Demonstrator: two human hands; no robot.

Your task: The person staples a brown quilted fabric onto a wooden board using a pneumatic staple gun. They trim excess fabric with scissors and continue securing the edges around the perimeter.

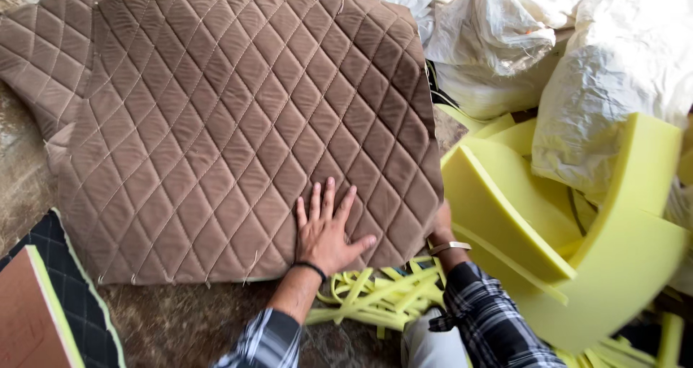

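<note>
Your left hand (pixel 326 227) is lying flat, fingers spread, on the near right corner of the brown quilted panel (pixel 216 130), which is spreading across the floor. Your right hand (pixel 440 220) is tucking under that panel's right edge, so its fingers are hidden and you cannot tell their grip. Yellow foam strips (pixel 375 296) are piling just below the panel's corner. Yellow foam blocks (pixel 548 223) and white sacks (pixel 577 43) are crowding its right side; a dark checked piece (pixel 79 296) is lying off its near left corner.

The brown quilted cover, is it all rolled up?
No, the brown quilted cover lies spread flat, with the left hand pressed open on it.
</note>
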